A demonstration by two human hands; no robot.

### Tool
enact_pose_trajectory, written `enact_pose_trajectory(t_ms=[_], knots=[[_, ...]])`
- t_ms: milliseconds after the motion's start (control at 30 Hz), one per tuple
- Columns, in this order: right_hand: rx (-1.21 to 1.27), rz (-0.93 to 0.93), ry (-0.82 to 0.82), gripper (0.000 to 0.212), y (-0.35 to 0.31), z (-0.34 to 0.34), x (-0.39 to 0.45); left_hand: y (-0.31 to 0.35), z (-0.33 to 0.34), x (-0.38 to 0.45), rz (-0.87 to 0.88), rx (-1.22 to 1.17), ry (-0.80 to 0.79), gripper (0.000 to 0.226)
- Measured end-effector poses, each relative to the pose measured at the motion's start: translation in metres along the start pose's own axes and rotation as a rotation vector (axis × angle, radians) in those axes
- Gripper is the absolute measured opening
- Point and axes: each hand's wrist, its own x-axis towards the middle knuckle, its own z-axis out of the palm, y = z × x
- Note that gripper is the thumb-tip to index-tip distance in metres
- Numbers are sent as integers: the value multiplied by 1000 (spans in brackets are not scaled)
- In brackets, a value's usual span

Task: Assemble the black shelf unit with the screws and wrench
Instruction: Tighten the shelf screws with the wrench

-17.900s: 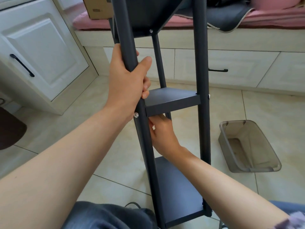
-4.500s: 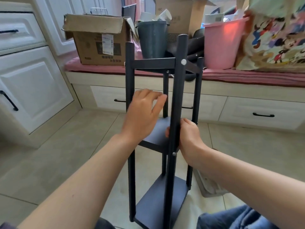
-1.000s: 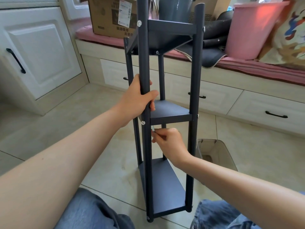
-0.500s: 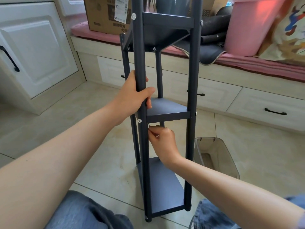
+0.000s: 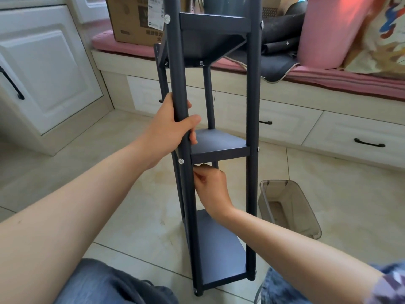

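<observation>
The black shelf unit (image 5: 221, 150) stands upright on the tiled floor between my knees, with three shelves between four posts. My left hand (image 5: 173, 126) grips the front left post just above the middle shelf. A silver screw head (image 5: 181, 161) shows on that post at the middle shelf's level. Right under the middle shelf, beside the same post, my right hand (image 5: 211, 187) has its fingers curled and pinches a small tool, apparently the wrench, which the fingers almost wholly hide.
A see-through grey bin (image 5: 289, 207) lies on the floor right of the unit. Behind stands a bench with drawers (image 5: 361, 139), a cardboard box (image 5: 131, 20) and a pink bucket (image 5: 324, 34). A white cabinet (image 5: 50, 80) is at the left.
My right hand has stayed under the middle shelf and shifted slightly up against the post. My left hand keeps its grip on the front left post.
</observation>
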Motion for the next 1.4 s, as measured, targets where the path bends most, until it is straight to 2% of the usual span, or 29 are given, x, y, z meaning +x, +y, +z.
enact_pose_trajectory(t_ms=[133,267,367,500,600,1033,1267,1400], knots=[[-18,-81,16,39,0,-4,4,2,0,-2,-8,-8,-2,21],[-29,-145,18,25,0,-10,6,3,1,-4,-16,-16,-4,23],[-97,-172,-21,27,0,-17,4,4,1,-5,-16,-6,-8,27],[-215,-156,-80,32,4,-26,-1,4,1,-6,-17,-8,-11,26],[-208,-114,-99,20,2,-35,-9,5,1,-6,-25,-11,-12,25],[-202,-62,-173,22,-11,-48,-21,1,0,-4,-15,-5,2,24],[-160,-20,-137,25,-17,-46,-14,1,0,-2,-8,3,4,28],[-178,-75,-102,22,-20,-48,-9,0,-1,-2,-5,6,0,24]])
